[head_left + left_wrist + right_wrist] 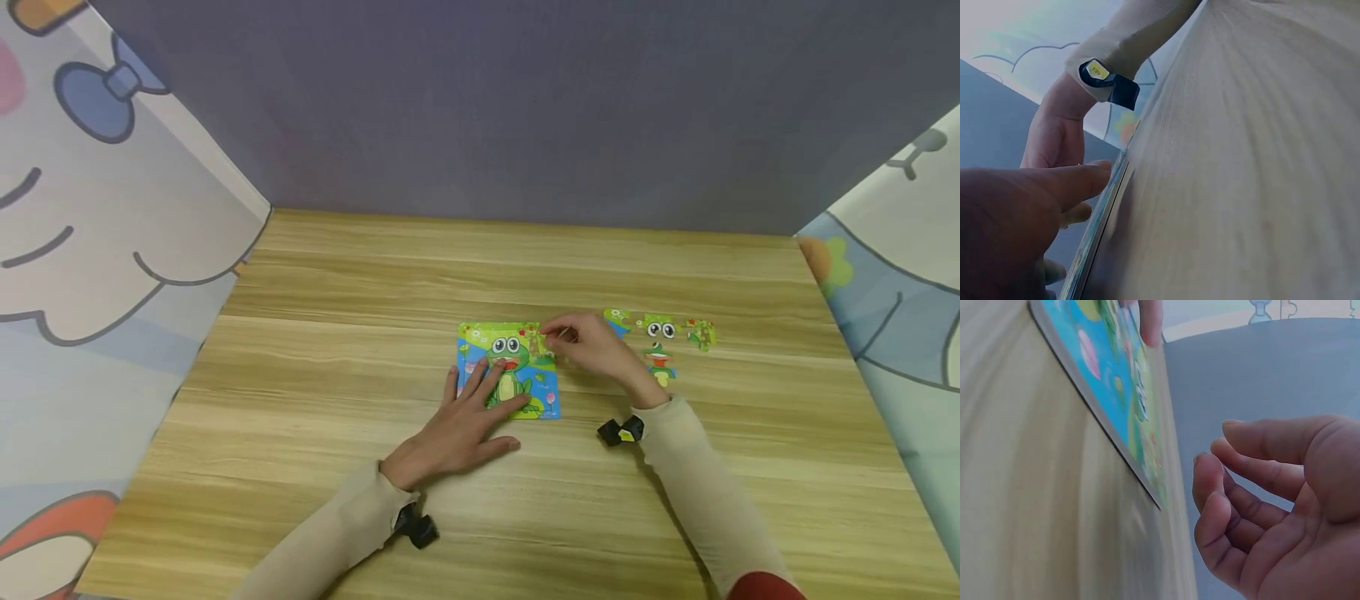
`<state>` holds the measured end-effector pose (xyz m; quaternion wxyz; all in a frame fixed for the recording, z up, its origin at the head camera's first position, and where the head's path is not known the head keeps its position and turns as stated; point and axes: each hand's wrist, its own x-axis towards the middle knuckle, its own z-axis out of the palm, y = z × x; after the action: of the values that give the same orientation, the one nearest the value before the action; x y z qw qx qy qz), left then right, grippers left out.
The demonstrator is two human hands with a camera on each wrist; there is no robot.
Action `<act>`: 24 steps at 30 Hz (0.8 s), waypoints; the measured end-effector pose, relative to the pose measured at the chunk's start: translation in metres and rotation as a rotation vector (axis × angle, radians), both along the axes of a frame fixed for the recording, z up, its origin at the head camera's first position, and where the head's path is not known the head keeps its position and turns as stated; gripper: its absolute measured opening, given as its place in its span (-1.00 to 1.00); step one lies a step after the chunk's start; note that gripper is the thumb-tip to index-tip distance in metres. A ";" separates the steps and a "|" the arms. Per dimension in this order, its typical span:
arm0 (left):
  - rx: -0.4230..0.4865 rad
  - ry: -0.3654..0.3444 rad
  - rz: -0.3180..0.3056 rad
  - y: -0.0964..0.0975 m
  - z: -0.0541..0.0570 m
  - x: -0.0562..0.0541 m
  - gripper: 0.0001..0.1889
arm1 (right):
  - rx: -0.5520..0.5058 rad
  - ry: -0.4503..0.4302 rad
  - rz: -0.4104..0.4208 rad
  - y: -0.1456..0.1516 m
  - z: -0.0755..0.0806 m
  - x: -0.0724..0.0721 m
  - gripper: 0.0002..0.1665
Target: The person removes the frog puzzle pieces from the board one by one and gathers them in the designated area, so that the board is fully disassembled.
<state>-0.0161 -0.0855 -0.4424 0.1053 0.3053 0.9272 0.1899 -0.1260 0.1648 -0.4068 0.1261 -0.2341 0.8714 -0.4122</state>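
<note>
A square picture board [545, 385] with a green frog on blue and green lies flat on the table. My left hand [459, 433] rests on its lower left part with fingers spread, covering some of the frog. Beside the board's upper right corner is my right hand [596, 343], its fingertips at that edge. In the right wrist view, the fingers of this hand [1272, 494] are loosely bent, with no piece showing between them. Loose puzzle pieces lie to its right: one with frog eyes [660, 330], one with a red mouth [660, 362] and one with a tree [703, 335].
Another green and blue piece [617, 320] lies near the right wrist. The wooden table [337, 333] meets a grey panel [480, 108] at the back. Cartoon-printed walls [150, 225] stand on both sides. Small black devices [415, 525] are strapped at the wrists.
</note>
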 end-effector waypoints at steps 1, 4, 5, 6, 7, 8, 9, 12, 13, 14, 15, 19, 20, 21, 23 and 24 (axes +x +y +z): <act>-0.001 0.005 -0.003 0.001 0.000 0.000 -0.35 | 0.003 -0.004 0.006 -0.002 -0.001 0.000 -0.71; -0.007 0.009 -0.007 0.002 -0.001 -0.001 -0.34 | 0.002 -0.015 0.019 -0.006 -0.003 0.002 -0.71; -0.007 0.007 -0.006 0.003 -0.001 -0.002 -0.34 | 0.000 -0.022 0.020 -0.008 -0.003 0.003 -0.72; -0.009 0.003 -0.005 0.003 -0.001 -0.002 -0.34 | -0.001 -0.022 0.023 -0.009 -0.004 0.003 -0.73; -0.009 0.002 -0.004 0.003 -0.001 -0.002 -0.34 | 0.000 -0.023 0.022 -0.010 -0.005 0.003 -0.73; -0.011 -0.001 -0.003 0.003 -0.002 -0.002 -0.34 | 0.003 -0.021 0.024 -0.012 -0.006 0.004 -0.73; -0.011 -0.004 -0.002 0.003 -0.002 -0.002 -0.34 | 0.008 -0.019 0.025 -0.013 -0.008 0.004 -0.74; -0.010 -0.006 -0.004 0.003 -0.004 -0.002 -0.34 | 0.031 -0.011 0.027 -0.015 -0.011 0.006 -0.72; -0.012 -0.004 -0.006 0.003 -0.005 -0.002 -0.34 | 0.039 -0.009 0.026 -0.016 -0.012 0.006 -0.72; -0.013 -0.003 -0.008 0.003 -0.005 -0.003 -0.34 | 0.045 -0.006 0.025 -0.016 -0.012 0.007 -0.71; -0.013 -0.001 -0.010 0.003 -0.006 -0.003 -0.34 | 0.051 -0.005 0.022 -0.017 -0.013 0.008 -0.71; -0.018 0.007 -0.020 0.002 -0.007 -0.003 -0.33 | 0.057 -0.007 0.023 -0.018 -0.015 0.009 -0.69; -0.018 0.007 -0.022 0.002 -0.007 -0.003 -0.33 | 0.059 -0.005 0.028 -0.018 -0.015 0.009 -0.68; -0.019 0.007 -0.024 0.002 -0.007 -0.003 -0.33 | 0.064 -0.006 0.033 -0.018 -0.016 0.010 -0.66; -0.028 0.009 -0.025 0.002 -0.008 -0.003 -0.32 | 0.075 -0.007 0.044 -0.019 -0.016 0.010 -0.63; -0.034 0.010 -0.025 0.003 -0.008 -0.002 -0.32 | 0.082 -0.006 0.048 -0.019 -0.016 0.010 -0.60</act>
<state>-0.0186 -0.0830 -0.4506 0.1080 0.3161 0.9268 0.1715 -0.1156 0.1462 -0.4232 0.1481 -0.2482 0.8813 -0.3738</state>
